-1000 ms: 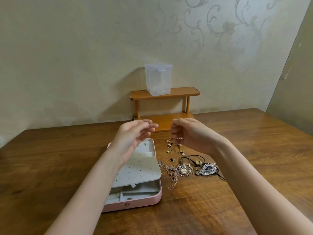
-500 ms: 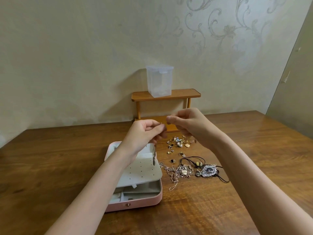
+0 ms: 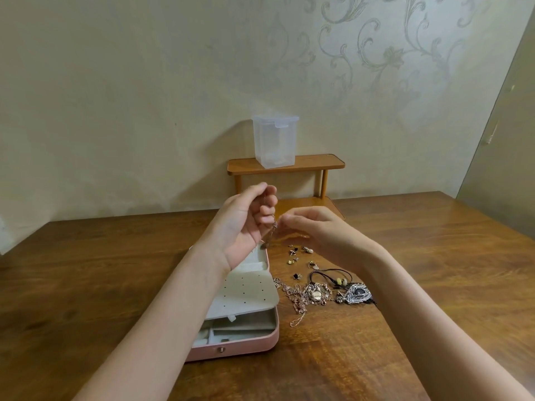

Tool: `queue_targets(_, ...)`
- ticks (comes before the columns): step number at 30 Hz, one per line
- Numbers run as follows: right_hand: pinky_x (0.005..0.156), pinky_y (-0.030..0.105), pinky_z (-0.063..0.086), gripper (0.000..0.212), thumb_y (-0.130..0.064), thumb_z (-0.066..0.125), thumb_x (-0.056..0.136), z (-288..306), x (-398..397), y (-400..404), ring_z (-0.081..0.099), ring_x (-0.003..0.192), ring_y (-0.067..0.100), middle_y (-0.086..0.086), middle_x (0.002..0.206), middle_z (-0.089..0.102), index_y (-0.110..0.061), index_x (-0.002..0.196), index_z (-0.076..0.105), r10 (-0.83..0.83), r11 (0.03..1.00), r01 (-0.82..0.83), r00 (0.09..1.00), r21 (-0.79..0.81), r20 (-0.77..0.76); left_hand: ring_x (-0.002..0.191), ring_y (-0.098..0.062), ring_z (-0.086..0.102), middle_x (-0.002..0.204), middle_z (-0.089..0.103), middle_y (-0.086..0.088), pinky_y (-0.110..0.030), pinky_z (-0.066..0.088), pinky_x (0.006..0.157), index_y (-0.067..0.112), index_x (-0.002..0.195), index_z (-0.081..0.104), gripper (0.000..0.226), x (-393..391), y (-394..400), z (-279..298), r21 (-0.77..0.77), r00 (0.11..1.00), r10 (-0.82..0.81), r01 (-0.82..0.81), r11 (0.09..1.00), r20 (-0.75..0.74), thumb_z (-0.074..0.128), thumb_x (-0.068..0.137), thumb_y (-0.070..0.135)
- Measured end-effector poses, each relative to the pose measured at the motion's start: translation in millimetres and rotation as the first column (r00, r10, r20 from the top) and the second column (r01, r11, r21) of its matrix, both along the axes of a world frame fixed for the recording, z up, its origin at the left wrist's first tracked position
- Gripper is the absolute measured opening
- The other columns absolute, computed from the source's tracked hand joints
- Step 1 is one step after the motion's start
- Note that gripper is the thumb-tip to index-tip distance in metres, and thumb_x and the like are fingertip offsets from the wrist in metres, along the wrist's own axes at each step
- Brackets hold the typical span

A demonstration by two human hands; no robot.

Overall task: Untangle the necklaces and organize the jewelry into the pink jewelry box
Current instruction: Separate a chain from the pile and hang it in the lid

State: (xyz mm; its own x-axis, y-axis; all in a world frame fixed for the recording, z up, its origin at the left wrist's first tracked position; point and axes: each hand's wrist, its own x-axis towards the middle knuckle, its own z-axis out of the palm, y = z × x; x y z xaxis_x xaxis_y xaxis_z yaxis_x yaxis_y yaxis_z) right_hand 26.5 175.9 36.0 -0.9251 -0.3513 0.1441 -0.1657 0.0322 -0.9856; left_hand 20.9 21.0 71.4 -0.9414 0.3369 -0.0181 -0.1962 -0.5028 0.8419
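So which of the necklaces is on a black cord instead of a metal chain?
The silver leaf-shaped pendant with a dark stone, rightmost in the pile on the table. Its black cord loops behind it; the rose-gold tangle to its left is all chain.

1. My left hand: raised and turned palm toward me; a second ago it lay flatter, just above the pink jewelry box.
2. Thin chain: now hangs from my left fingertips, its small dark pendant low by the heel of that palm; half a second ago it dangled over the box's grey insert.
3. My right hand: dropped lower, fingertips brought to the chain's middle.
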Motion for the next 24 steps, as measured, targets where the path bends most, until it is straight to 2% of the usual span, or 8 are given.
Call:
queue_targets(5, 0.092, 0.034, 0.049, 0.014, -0.004, 0.048, 0.095, -1.0, 0.8, -6.7, 0.064, 0.094, 0.018, 0.007, 0.094, 0.068, -0.005, 0.100, 0.060, 0.132, 0.991, -0.132, 0.991, -0.016, 0.014, 0.044, -0.003, 0.048, 0.056, 0.058, 0.000, -0.011, 0.039, 0.041, 0.006, 0.080, 0.058, 0.021, -2.5, -1.4, 3.4, 0.046, 0.996, 0.092, -0.092, 0.995, -0.001, 0.049, 0.096, 0.016)
queue_targets(8, 0.092, 0.040, 0.049, 0.013, -0.004, 0.051, 0.092, -3.1, 1.8, -3.9, 0.064, 0.088, 0.019, 0.009, 0.090, 0.067, -0.005, 0.102, 0.059, 0.202, 0.975, -0.196, 0.978, -0.100, 0.054, 0.048, -0.004, 0.055, 0.059, 0.063, -0.002, -0.012, 0.044, 0.044, 0.006, 0.080, 0.059, 0.021, -5.6, -4.5, 3.1, 0.067, 0.988, 0.152, -0.151, 0.986, -0.013, 0.050, 0.096, 0.015)
queue_targets(11, 0.075, 0.028, 0.054, 0.015, -0.004, 0.055, 0.086, -2.2, 2.5, 0.1, 0.062, 0.076, 0.017, 0.008, 0.082, 0.065, -0.003, 0.100, 0.060, 0.216, 0.961, -0.199, 0.973, -0.193, 0.075, 0.050, -0.004, 0.059, 0.061, 0.067, -0.004, -0.013, 0.047, 0.046, 0.005, 0.081, 0.060, 0.021, -9.2, -8.5, 1.6, 0.087, 0.981, 0.194, -0.193, 0.977, -0.008, 0.050, 0.096, 0.014)
queue_targets(13, 0.066, 0.021, 0.052, 0.016, -0.004, 0.055, 0.084, 1.1, 1.7, 3.5, 0.059, 0.068, 0.013, 0.008, 0.079, 0.064, -0.001, 0.099, 0.061, 0.175, 0.968, -0.157, 0.981, -0.197, 0.081, 0.054, -0.006, 0.063, 0.064, 0.069, -0.005, -0.013, 0.049, 0.048, 0.005, 0.082, 0.060, 0.020, -11.5, -11.6, -1.6, 0.065, 0.974, 0.225, -0.225, 0.972, -0.005, 0.050, 0.096, 0.014)
queue_targets(15, 0.059, 0.018, 0.051, 0.018, -0.008, 0.056, 0.084, 6.1, 0.5, 7.3, 0.058, 0.062, 0.011, 0.008, 0.078, 0.066, 0.000, 0.098, 0.063, 0.092, 0.984, -0.077, 0.992, -0.161, 0.083, 0.060, -0.008, 0.068, 0.070, 0.071, -0.006, -0.014, 0.052, 0.052, 0.005, 0.085, 0.060, 0.020, -14.3, -15.3, -9.1, -0.034, 0.962, 0.270, -0.271, 0.962, -0.040, 0.047, 0.098, 0.012)
queue_targets(18, 0.053, 0.016, 0.050, 0.020, -0.004, 0.058, 0.083, 14.4, -1.8, 10.4, 0.060, 0.058, 0.011, 0.015, 0.089, 0.069, 0.001, 0.103, 0.062, -0.082, 0.992, 0.087, 0.995, -0.094, 0.055, 0.065, -0.011, 0.070, 0.081, 0.070, -0.011, -0.016, 0.055, 0.058, 0.002, 0.089, 0.060, 0.019, -18.6, -21.9, -24.9, -0.116, 0.947, 0.320, -0.321, 0.940, -0.028, 0.046, 0.098, 0.009)
queue_targets(21, 0.056, 0.016, 0.053, 0.022, 0.003, 0.058, 0.085, 21.8, -4.3, 12.8, 0.067, 0.063, 0.015, 0.020, 0.098, 0.069, -0.004, 0.106, 0.061, -0.209, 0.976, 0.208, 0.978, -0.071, -0.014, 0.065, -0.013, 0.070, 0.082, 0.070, -0.012, -0.016, 0.055, 0.056, 0.002, 0.089, 0.061, 0.018, -21.6, -26.6, -35.3, -0.132, 0.939, 0.338, -0.328, 0.935, 0.063, 0.047, 0.097, 0.009)
queue_targets(24, 0.066, 0.019, 0.057, 0.017, 0.000, 0.058, 0.087, 26.9, -8.7, 14.1, 0.071, 0.070, 0.018, 0.016, 0.089, 0.071, -0.001, 0.104, 0.062, -0.301, 0.941, 0.318, 0.943, 0.116, -0.142, 0.069, -0.014, 0.068, 0.083, 0.070, -0.011, -0.018, 0.056, 0.057, 0.003, 0.091, 0.062, 0.017, -23.6, -31.8, -42.2, -0.248, 0.943, 0.327, -0.302, 0.920, 0.063, 0.049, 0.097, 0.010)
